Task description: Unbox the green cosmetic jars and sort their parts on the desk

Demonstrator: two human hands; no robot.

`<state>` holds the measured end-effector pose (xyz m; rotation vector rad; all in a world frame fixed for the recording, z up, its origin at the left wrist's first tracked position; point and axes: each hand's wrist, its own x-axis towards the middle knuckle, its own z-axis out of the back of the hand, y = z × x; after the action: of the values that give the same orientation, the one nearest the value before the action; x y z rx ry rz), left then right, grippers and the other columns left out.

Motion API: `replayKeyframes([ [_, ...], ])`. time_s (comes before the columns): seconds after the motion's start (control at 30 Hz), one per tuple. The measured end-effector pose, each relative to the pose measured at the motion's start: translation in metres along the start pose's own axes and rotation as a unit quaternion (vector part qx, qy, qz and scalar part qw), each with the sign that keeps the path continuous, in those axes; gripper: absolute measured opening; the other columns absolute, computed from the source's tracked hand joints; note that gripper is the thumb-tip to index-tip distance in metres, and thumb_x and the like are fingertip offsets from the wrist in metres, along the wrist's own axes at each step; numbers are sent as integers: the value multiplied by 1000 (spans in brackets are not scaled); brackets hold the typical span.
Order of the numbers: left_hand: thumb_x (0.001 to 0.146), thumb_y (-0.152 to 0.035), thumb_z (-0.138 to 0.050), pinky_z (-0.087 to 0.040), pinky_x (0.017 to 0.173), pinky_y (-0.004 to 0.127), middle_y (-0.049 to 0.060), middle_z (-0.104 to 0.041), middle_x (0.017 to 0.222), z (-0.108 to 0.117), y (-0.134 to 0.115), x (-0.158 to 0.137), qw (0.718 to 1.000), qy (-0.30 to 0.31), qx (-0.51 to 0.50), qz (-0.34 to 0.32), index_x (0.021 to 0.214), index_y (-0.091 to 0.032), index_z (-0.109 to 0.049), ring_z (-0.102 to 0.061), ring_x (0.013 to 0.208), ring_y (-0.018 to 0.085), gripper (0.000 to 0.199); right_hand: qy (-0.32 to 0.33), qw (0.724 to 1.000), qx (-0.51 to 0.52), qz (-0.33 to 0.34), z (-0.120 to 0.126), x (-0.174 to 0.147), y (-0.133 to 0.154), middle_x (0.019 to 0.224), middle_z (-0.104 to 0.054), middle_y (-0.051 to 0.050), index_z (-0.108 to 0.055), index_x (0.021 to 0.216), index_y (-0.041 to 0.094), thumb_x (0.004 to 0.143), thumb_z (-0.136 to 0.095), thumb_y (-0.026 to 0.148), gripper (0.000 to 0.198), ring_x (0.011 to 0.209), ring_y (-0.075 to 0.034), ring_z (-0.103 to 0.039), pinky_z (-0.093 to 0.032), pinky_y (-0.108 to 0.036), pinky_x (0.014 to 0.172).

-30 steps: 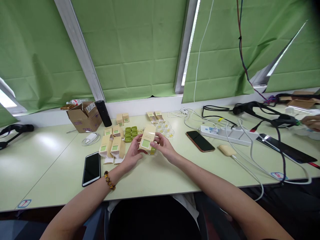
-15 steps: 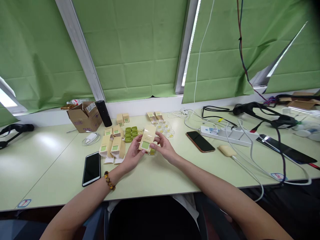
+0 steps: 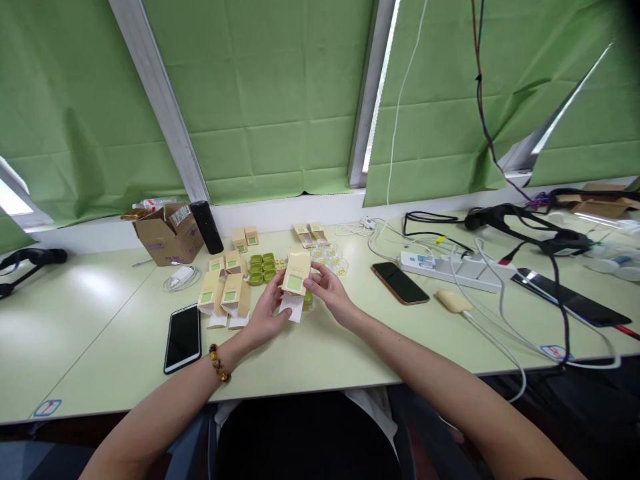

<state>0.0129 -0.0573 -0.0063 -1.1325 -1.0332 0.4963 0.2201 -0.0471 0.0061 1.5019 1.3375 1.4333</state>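
Between my two hands is a small tan cardboard box [image 3: 298,265] with a green square on its face and a white flap hanging out at the near end. My left hand [image 3: 267,312] grips its left side, and my right hand [image 3: 327,293] pinches its right side. Partly hidden behind the right fingers, a clear and yellow-green piece [image 3: 308,301] shows on the table. Left of the hands stand green square cups [image 3: 262,268] in rows, beside more tan boxes [image 3: 236,293] with open flaps. Clear round containers with yellow centres [image 3: 334,259] lie just beyond my right hand.
A dark phone [image 3: 183,338] lies left of the boxes, another phone [image 3: 400,283] to the right. Further right are a white power strip [image 3: 453,270], a cream charger [image 3: 453,301] and loose cables. A brown carton [image 3: 170,239] and black cylinder [image 3: 207,227] stand at the back left.
The box in my hands has tilted more upright, and its white flap at the near end has come into view. My right fingers have shifted slightly along its side.
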Motion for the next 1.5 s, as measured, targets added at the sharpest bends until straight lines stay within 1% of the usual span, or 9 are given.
replayKeyframes([
  [0.23,96,-39,-70,-50,97,41,16,-58,148,-2,-6,-1,987,-76,142,-20,154,-26,-44,-61,124,30,65,20,1000,8,2,-5,0,2,119,-79,-10,-61,127,26,64,-95,59,79,111,-30,-75,-63,-42,89],
  [0.4,104,-42,-54,-48,105,44,14,-60,144,-1,-11,-4,993,-38,107,-24,151,-24,-49,-61,122,29,50,9,1000,11,-5,-7,0,5,121,-79,-13,-71,111,23,62,-94,64,68,112,-32,-75,-63,-44,93],
  [0.57,105,-43,-53,-48,106,43,13,-63,139,-2,-11,-3,993,-59,103,-26,141,-23,-55,-61,123,28,40,13,999,24,-24,-7,-2,7,116,-81,-12,-74,103,22,61,-94,65,64,104,-32,-77,-62,-47,95],
  [0.67,100,-44,-65,-50,103,41,14,-65,135,-4,-10,-2,991,-80,101,-18,135,-23,-57,-62,122,28,42,18,999,19,-24,-7,-2,9,114,-81,-12,-75,103,22,61,-94,66,64,103,-32,-77,-62,-47,94],
  [0.9,80,-36,-87,-52,96,40,12,-65,131,-5,-11,-1,989,-97,109,20,138,-24,-51,-64,116,28,69,18,999,15,-28,-6,-2,8,111,-82,-10,-75,103,23,63,-93,65,61,98,-31,-78,-63,-44,86],
  [1.1,91,-43,-76,-51,99,39,14,-64,133,-2,-14,-3,998,-55,41,5,139,-22,-52,-63,118,28,58,-15,1000,-5,-13,-4,-2,6,108,-82,-10,-74,105,23,66,-93,59,57,95,-30,-77,-64,-42,81],
  [1.2,92,-47,-75,-53,92,36,13,-67,130,0,-16,-3,998,-51,40,10,137,-22,-57,-65,110,26,55,-25,1000,-2,-7,-5,-2,8,110,-82,-9,-73,105,23,64,-95,56,57,95,-29,-76,-64,-41,82],
  [1.37,91,-56,-73,-50,69,30,8,-71,92,0,-13,2,992,-73,92,38,104,-16,-72,-62,79,19,43,-40,999,-7,-1,-6,-2,8,108,-82,-8,-73,101,23,58,-99,47,55,95,-29,-77,-64,-42,84],
  [1.5,85,-59,-78,-49,64,30,6,-69,77,1,-12,6,994,-47,33,93,86,-14,-72,-59,67,16,46,-24,999,12,-23,-8,-5,6,101,-82,-8,-73,97,22,60,-97,49,52,88,-30,-78,-65,-46,82],
])
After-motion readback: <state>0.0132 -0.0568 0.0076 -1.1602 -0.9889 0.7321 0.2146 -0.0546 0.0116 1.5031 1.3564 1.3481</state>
